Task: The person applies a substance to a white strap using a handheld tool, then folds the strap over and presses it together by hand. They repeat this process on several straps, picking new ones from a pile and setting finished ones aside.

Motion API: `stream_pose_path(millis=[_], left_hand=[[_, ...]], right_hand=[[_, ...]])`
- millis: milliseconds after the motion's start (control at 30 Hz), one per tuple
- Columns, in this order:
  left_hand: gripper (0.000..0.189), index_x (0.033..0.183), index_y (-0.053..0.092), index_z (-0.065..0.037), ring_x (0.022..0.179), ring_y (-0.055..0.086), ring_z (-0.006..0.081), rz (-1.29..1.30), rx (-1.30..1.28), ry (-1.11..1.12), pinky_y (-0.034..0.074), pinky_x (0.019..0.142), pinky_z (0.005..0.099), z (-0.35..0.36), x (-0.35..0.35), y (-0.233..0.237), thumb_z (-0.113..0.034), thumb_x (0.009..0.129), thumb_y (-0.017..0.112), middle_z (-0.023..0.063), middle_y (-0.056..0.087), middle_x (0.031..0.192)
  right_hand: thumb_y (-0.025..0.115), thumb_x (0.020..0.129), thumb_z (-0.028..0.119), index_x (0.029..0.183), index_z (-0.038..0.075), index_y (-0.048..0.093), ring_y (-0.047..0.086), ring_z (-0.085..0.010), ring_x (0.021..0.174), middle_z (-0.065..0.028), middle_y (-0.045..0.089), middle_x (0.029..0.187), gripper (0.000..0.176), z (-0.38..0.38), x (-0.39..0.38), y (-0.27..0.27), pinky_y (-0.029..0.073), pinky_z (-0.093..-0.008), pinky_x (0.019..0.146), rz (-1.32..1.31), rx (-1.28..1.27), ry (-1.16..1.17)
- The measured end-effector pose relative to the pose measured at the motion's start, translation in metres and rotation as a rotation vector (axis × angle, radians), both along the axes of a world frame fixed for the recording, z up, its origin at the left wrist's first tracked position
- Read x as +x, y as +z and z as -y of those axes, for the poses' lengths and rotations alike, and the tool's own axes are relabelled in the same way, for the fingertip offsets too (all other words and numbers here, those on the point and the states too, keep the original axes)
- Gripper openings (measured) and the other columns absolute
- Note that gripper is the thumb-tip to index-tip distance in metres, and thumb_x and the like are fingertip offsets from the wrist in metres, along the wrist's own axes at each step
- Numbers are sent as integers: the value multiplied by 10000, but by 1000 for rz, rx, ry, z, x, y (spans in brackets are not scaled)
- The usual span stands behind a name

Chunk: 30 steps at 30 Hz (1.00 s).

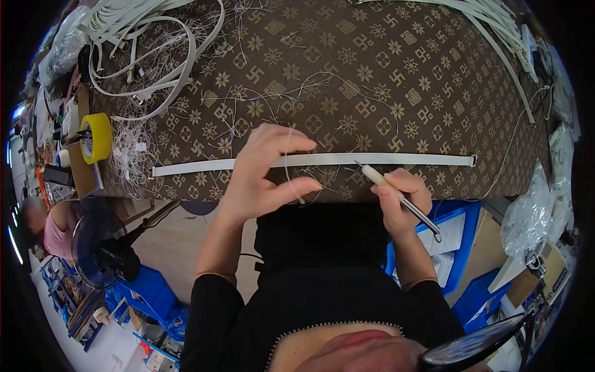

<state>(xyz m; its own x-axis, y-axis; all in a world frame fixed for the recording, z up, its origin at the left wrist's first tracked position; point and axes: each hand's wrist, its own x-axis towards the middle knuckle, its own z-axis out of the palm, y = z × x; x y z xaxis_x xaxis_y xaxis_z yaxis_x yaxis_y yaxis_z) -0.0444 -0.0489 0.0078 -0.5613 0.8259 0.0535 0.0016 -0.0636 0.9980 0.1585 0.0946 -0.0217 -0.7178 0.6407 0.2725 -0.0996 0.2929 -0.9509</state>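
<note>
A narrow white strap (347, 159) lies across the patterned cloth in front of me, with a small metal fitting at each end. My left hand (268, 170) is over the strap's left half, thumb and fingers spread apart in a C shape with nothing gripped. A pale thread (287, 162) crosses the strap beside its fingers. My right hand (404, 199) is closed around a pen-shaped tool (404, 201) with a whitish grip, a silver shaft and a thin dark tip. That tip points at the strap's lower edge, right of the middle.
Bundled white straps (139, 37) and more straps (496, 31) lie at the back corners. Loose threads (127, 149) litter the brown cloth (310, 62). Yellow tape (97, 138) stands at the left edge. Below are a fan (102, 251), a blue crate (474, 223) and another person (59, 229).
</note>
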Motion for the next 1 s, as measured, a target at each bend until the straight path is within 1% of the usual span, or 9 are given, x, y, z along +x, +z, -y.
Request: stream_pose_path(millis=[67, 100, 333, 533, 633, 700, 767, 900, 1000], left_hand=[[340, 1016, 653, -91, 886, 571, 218, -880, -272, -217, 416, 846, 351, -3, -5, 8, -214, 731, 791, 30, 600, 978], [303, 984, 666, -106, 906, 554, 194, -994, -325, -171, 404, 851, 347, -5, 0, 4, -189, 717, 783, 12, 576, 974], [186, 956, 662, -123, 856, 550, 185, -1208, -223, -161, 401, 822, 349, -10, 1, -5, -160, 783, 717, 7, 560, 919], [113, 915, 643, -89, 770, 579, 218, -935, -337, -358, 392, 804, 341, -16, -11, 9, -82, 811, 687, 40, 609, 834], [113, 938, 625, -106, 755, 587, 209, -910, -348, -251, 400, 787, 343, -20, -13, 6, -87, 834, 664, 21, 596, 785], [150, 971, 618, -104, 771, 591, 215, -1046, -273, 60, 398, 783, 360, -19, -16, 0, -74, 831, 662, 17, 602, 791], [233, 989, 620, -103, 774, 580, 227, -1032, -339, 115, 390, 793, 370, -16, -15, 9, -194, 803, 727, 20, 600, 796], [539, 1014, 629, -119, 810, 547, 216, -1038, -384, -96, 368, 814, 365, -23, 4, 18, -458, 639, 819, 6, 586, 873], [454, 1000, 632, -129, 818, 544, 208, -1049, -343, -103, 369, 800, 361, -29, 14, 5, -384, 670, 809, 0, 573, 889]], right_hand=[[721, 816, 13, 973, -14, 614, 583, -131, 617, -92, 645, 734, 193, 1, 1, -4, 457, -246, 561, -45, -95, -66], [711, 825, 13, 976, -25, 606, 593, -124, 628, -102, 651, 741, 188, 0, 2, -1, 462, -240, 569, -25, -66, -67], [639, 872, -30, 988, -39, 578, 673, -142, 748, -112, 662, 827, 132, -2, -3, 10, 539, -228, 669, -91, -268, -150], [599, 923, 38, 990, -45, 588, 667, -145, 743, -121, 667, 864, 107, -11, -23, 24, 550, -246, 711, -2, -260, -122], [652, 897, 40, 997, -35, 606, 661, -114, 760, -108, 689, 854, 133, -18, -31, 15, 537, -224, 699, 48, -372, -99], [641, 910, 51, 1002, -32, 605, 661, -116, 775, -105, 688, 854, 129, -21, -31, 15, 537, -228, 716, 2, -464, -109], [626, 925, 71, 1000, -27, 603, 651, -120, 760, -98, 680, 844, 126, -22, -31, 17, 526, -234, 717, 5, -485, -120], [611, 940, 87, 1002, -22, 599, 641, -125, 741, -94, 671, 835, 127, -23, -31, 18, 515, -238, 711, 28, -457, -117], [611, 938, 83, 1004, -23, 599, 644, -126, 739, -96, 672, 840, 125, -23, -31, 17, 518, -237, 707, 27, -472, -126]])
